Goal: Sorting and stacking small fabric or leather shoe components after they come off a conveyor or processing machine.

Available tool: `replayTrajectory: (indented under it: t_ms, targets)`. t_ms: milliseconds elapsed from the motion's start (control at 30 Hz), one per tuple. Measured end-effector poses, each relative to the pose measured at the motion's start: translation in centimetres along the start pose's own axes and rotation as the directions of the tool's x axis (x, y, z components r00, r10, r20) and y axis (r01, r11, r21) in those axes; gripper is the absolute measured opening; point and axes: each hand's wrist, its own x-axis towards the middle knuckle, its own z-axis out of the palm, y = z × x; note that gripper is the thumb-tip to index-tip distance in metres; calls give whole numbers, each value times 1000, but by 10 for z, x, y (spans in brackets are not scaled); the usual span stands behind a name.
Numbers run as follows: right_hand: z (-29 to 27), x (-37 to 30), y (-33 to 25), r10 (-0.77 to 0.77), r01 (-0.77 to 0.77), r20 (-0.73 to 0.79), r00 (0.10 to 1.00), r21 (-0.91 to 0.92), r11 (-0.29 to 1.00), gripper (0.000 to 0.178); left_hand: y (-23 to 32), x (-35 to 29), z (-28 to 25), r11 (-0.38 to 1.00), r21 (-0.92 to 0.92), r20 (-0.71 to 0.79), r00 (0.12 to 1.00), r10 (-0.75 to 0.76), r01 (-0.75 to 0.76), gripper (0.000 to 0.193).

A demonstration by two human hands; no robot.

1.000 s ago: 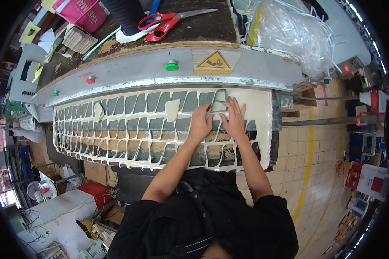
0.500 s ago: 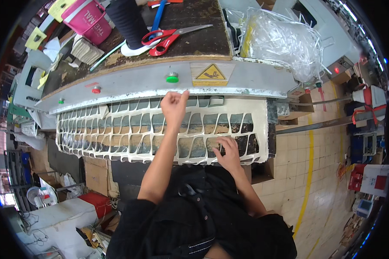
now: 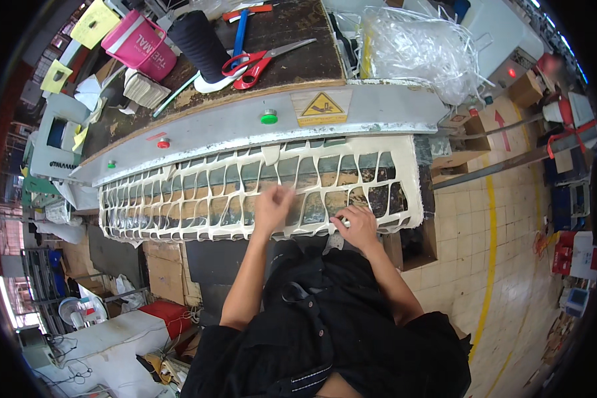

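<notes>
Left grip (image 3: pixel 274 208) blurred over cream lattice (image 3: pixel 407 164); right grip (image 3: pixel 357 225) at near edge.

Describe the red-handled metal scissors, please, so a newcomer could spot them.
Look past the cream, hole-filled sheet and long grey beam to the dark, worn tabletop behind. The scissors lie there, right of the tall black thread spool. Their red loop handles and silver blades set them apart from the straight blue bar nearby.
</notes>
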Motion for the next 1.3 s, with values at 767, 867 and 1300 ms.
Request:
replayTrajectory:
  t_ms: [767,867,1300]
  targets:
    - [-6,-14,-12,72,-70,326,943,-17,997,41,-41,-83,-9,933,332,-30,987,156,-137,45]
    - [-13,0,11,-16,-16,398,917,78,997,40,-26,-72,-14,957,272,10,994,-111,104,44]
    - [53,172,39,432,-392,95,897,-282,876,79,-45,10,102,787,502,208,933,294,-359,86]
